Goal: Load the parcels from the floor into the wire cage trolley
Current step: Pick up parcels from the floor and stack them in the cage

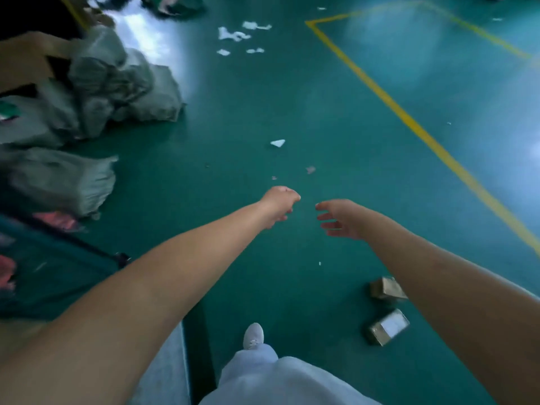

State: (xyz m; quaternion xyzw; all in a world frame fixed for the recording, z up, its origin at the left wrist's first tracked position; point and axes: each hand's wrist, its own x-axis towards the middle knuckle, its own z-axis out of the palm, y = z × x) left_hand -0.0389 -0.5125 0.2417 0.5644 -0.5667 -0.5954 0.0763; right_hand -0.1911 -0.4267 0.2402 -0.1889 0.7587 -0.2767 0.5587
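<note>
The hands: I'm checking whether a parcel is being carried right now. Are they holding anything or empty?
Empty. The left hand is loosely curled around nothing; the right hand has spread fingers, bare green floor between them.

Glossy teal-green floor [292, 112] with yellow painted line [409, 124]; scattered white paper scraps [233, 35]; grey woven sacks [122, 80]; two brown cardboard parcels [387, 327], one white-labelled; pale grey trousers [277, 378], white shoe [253, 336].

Two arms reached forward over the floor [336, 118], the left hand [279, 204] just beside the right hand [340, 219], both empty. Sacks [117, 83] were piled far left. Two small boxes [387, 311] lay on the floor under the right forearm.
</note>
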